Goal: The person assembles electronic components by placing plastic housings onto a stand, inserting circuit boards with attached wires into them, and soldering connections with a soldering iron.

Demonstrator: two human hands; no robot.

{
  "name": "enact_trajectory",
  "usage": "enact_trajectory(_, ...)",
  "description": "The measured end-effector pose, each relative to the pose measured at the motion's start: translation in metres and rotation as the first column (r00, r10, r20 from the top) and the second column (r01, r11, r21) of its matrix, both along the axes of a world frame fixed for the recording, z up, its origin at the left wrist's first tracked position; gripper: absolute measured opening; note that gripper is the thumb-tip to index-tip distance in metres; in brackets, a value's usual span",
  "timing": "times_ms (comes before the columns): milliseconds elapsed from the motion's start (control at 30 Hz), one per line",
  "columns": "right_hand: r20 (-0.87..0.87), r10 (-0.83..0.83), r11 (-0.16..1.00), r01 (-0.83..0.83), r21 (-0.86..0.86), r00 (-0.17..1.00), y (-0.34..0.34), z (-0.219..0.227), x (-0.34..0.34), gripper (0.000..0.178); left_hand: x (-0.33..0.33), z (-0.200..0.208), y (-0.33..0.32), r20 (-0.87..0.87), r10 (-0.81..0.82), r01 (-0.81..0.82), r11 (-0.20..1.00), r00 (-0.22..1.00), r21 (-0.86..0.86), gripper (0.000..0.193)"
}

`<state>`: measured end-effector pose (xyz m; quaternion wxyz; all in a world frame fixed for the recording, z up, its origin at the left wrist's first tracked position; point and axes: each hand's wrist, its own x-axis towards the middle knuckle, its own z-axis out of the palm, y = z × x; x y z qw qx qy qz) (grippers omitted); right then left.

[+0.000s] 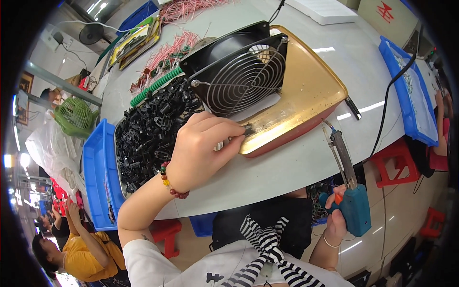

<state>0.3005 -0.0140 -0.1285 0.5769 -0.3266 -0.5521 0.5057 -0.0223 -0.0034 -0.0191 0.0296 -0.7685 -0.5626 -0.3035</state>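
My left hand (205, 148) is closed, its thumb and forefinger pinching a small black part (248, 129) over the near left corner of a gold metal tray (313, 79). Most of that part is hidden by the fingertips. Beside my left wrist lies a heap of black plastic parts (153, 129). My right hand (336, 217) grips a teal soldering gun (356, 210) with an orange trigger, held off the table's front edge. Its long metal nose points up toward the tray's near right side, and the tip is close to the tray's rim.
A black fan with a wire guard (248, 81) stands on the tray. Pink wires (167, 52) and a green coiled cord (158, 86) lie behind the heap. Blue bins stand at left (98, 177) and right (413, 95). A black cable (387, 103) crosses the right side. Other people sit nearby.
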Motion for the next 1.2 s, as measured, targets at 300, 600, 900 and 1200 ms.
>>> enact_trajectory(300, 0.007, -0.01, 1.0, 0.009, 0.018, 1.0, 0.006, 0.002, -0.005, 0.053, -0.002, -0.004, -0.001, 0.037, -0.018, 0.018, 1.0, 0.999, -0.011, 0.013)
enact_trajectory(600, 0.018, 0.04, 0.999, -0.04, -0.018, 0.999, 0.0, -0.002, 0.003, 0.051, -0.036, 0.007, -0.028, 0.168, 0.193, -0.195, 0.981, 0.967, -0.006, 0.013)
enact_trajectory(900, -0.018, -0.071, 0.997, 0.071, 0.04, 0.997, -0.001, 0.008, -0.006, 0.048, 0.004, -0.001, -0.003, -0.058, 0.058, -0.052, 0.995, 0.997, 0.086, 0.017)
enact_trajectory(1200, -0.039, -0.114, 0.993, 0.115, 0.012, 0.993, -0.002, 0.0, -0.002, 0.044, 0.008, 0.002, -0.003, 0.029, 0.075, -0.078, 0.993, 0.997, 0.093, 0.014)
